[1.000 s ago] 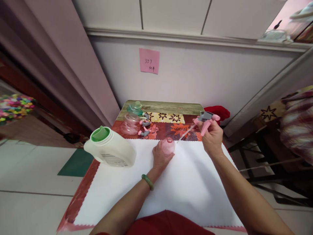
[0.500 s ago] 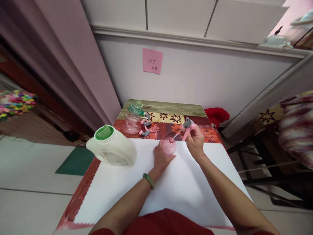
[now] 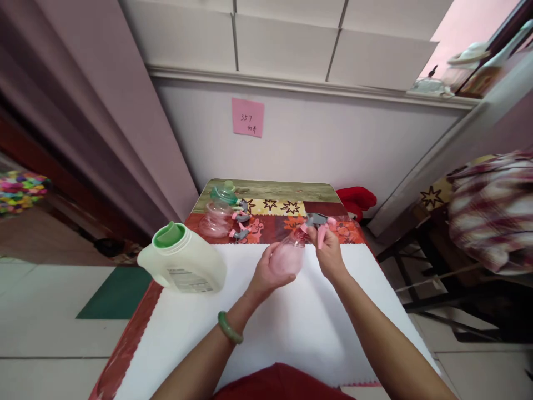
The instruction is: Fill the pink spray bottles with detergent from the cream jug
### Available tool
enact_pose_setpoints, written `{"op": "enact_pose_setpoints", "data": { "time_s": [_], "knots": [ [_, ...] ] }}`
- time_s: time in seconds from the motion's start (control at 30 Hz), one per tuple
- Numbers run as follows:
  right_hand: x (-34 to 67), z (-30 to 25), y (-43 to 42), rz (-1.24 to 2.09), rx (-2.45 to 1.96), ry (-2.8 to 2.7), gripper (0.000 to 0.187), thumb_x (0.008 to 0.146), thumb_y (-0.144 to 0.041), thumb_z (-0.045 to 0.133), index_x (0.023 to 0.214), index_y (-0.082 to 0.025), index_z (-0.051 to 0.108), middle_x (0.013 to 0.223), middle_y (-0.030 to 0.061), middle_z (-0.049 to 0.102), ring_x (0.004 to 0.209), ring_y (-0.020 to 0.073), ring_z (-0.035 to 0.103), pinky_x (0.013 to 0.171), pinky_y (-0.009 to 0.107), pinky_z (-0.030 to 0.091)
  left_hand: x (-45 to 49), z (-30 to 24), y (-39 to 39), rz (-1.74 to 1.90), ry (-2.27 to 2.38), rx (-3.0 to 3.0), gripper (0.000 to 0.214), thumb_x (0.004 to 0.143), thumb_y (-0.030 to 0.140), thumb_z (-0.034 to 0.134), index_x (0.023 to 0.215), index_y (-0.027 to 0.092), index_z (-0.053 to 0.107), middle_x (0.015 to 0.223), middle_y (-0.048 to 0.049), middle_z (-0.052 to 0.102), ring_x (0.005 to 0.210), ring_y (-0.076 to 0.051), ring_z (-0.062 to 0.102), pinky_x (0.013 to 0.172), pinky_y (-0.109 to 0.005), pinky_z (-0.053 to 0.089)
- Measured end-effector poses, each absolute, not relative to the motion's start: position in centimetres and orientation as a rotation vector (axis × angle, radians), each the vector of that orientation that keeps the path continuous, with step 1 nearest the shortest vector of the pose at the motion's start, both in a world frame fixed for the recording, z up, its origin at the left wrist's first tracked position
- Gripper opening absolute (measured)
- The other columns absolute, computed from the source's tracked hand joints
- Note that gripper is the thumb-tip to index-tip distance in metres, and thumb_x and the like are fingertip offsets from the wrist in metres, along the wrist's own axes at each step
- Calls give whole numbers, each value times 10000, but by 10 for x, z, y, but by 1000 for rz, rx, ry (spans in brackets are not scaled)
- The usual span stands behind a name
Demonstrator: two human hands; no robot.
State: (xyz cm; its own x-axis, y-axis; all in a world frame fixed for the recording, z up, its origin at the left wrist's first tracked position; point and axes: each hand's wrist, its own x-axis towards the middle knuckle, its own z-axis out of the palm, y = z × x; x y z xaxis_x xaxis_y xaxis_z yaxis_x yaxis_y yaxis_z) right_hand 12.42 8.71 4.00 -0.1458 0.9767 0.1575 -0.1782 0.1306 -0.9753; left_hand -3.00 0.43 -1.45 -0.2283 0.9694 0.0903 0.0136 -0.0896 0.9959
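Observation:
My left hand (image 3: pixel 267 273) wraps round a clear pink spray bottle (image 3: pixel 288 259), which is tilted with its neck toward the right. Pinched in my right hand (image 3: pixel 328 251) is a pink and grey trigger spray head (image 3: pixel 320 221). The spray head's collar sits at the bottle's neck; whether it is threaded on I cannot tell. Left of my hands stands a large off-white jug (image 3: pixel 189 261) with its green spout uncovered. Behind it, several clear spray bottles (image 3: pixel 216 218), pink and green, lie on their sides with their spray heads pointing right.
A white mat (image 3: pixel 333 333) covers the front of the table, with a patterned red cover (image 3: pixel 275 229) behind. A wall with a pink note (image 3: pixel 247 118) rises past the far edge. To the right is a stool with checked cloth (image 3: pixel 495 211).
My right hand has brought the spray head down to the bottle's neck, and its tube is now inside. The bottle has tilted to the right in my left hand. The view has shifted slightly.

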Motion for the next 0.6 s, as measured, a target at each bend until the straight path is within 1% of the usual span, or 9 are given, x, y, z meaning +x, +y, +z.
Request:
{"op": "enact_pose_setpoints", "data": {
  "time_s": [0.1, 0.2, 0.27, 0.37, 0.4, 0.47, 0.53, 0.6],
  "knots": [
    [135, 62, 80, 1351, -842, -1267, 387, 847, -588, 691, 995, -230, 679, 943, 66, 775, 961, 278, 732, 836, 419, 603, -27, 10, -17, 1450, 1069, 1065, 839, 574, 461, 856, 1331, 278, 544, 1302, -108, 662, 1194, -372, 623, 977, -508, 512],
    [141, 79, 73, 1386, -778, -1278, 432, 870, -610, 657, 1094, -241, 676, 969, 73, 780, 976, 286, 739, 849, 437, 610, -22, 25, -33, 1475, 882, 781, 749, 667, 490, 786, 1333, 248, 547, 1317, -130, 647, 1201, -379, 612, 915, -488, 541],
    [143, 87, 70, 1392, -767, -1265, 428, 863, -605, 673, 1079, -235, 687, 944, 74, 783, 965, 288, 745, 847, 435, 612, -18, 32, -40, 1433, 789, 561, 663, 730, 522, 724, 1307, 225, 588, 1316, -144, 645, 1140, -373, 638, 802, -452, 573],
    [143, 94, 68, 1414, -800, -1227, 421, 832, -595, 715, 979, -200, 714, 863, 78, 781, 892, 289, 755, 813, 423, 616, -13, 40, -46, 1357, 715, 385, 694, 774, 624, 663, 1315, 195, 595, 1227, -164, 684, 898, -317, 705, 629, -383, 563],
    [142, 95, 67, 1430, -821, -1224, 425, 819, -594, 728, 937, -186, 721, 839, 79, 778, 862, 287, 756, 805, 421, 615, -11, 41, -47, 1351, 707, 363, 705, 784, 644, 653, 1317, 186, 593, 1191, -164, 696, 836, -294, 709, 602, -363, 552],
    [141, 94, 65, 1460, -871, -1240, 437, 803, -596, 742, 876, -165, 728, 823, 77, 774, 827, 279, 751, 812, 421, 608, -8, 42, -49, 1347, 695, 343, 698, 814, 648, 637, 1337, 188, 580, 1162, -154, 706, 792, -266, 712, 583, -335, 539],
    [141, 90, 63, 1471, -900, -1257, 439, 802, -593, 744, 862, -158, 735, 847, 72, 777, 845, 271, 745, 849, 417, 596, -6, 42, -51, 1346, 689, 326, 686, 833, 639, 630, 1352, 195, 571, 1160, -147, 707, 798, -256, 714, 584, -322, 536],
    [141, 86, 59, 1480, -878, -1248, 422, 809, -582, 743, 884, -167, 739, 880, 70, 780, 885, 269, 740, 879, 411, 585, -4, 42, -53, 1333, 690, 296, 696, 820, 649, 647, 1341, 194, 576, 1136, -143, 713, 801, -255, 715, 588, -319, 537]
  ]
}}
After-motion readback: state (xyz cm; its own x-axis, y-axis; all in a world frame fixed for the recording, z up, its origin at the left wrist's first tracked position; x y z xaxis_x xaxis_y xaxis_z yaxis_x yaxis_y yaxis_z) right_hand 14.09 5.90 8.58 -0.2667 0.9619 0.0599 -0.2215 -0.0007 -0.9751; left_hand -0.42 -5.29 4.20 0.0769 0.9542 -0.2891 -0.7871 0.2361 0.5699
